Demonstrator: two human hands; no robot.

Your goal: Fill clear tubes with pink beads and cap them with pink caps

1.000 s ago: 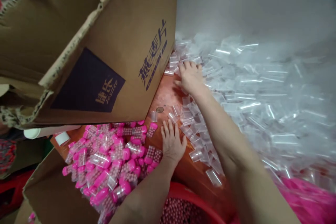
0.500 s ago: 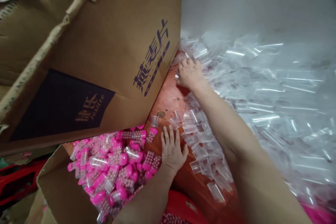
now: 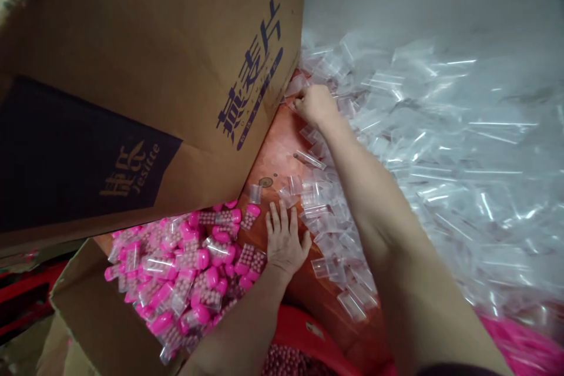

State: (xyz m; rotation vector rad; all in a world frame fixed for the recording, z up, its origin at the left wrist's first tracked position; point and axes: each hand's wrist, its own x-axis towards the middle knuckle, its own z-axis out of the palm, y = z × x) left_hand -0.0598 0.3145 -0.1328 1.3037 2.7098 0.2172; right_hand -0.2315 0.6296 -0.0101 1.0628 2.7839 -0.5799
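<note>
My left hand (image 3: pixel 284 241) lies flat on the orange tabletop (image 3: pixel 273 153), fingers spread, holding nothing. Just left of it is a heap of clear containers with bright pink caps (image 3: pixel 189 270), filled with small pink beads. Farther off, my right hand (image 3: pixel 317 104) is curled closed beside the cardboard box. Its fingertips are hidden, so whatever they hold cannot be made out. Around it spread many clear, short plastic sleeves or tubes (image 3: pixel 326 205), and one lone clear piece (image 3: pixel 255 193) lies by the box's near corner.
A large cardboard box (image 3: pixel 185 70) with dark blue print rises on the left. Clear plastic pieces pile against the grey wall (image 3: pixel 418 0). Below are a red container (image 3: pixel 304 329) of dark pink beads (image 3: pixel 291 361) and an open carton (image 3: pixel 101 305). Pink items (image 3: pixel 524 343) lie lower right.
My right hand has curled from loosely bent fingers into a closed shape at nearly the same spot. A clear piece now shows below it. The view has shifted slightly; my left hand stays flat.
</note>
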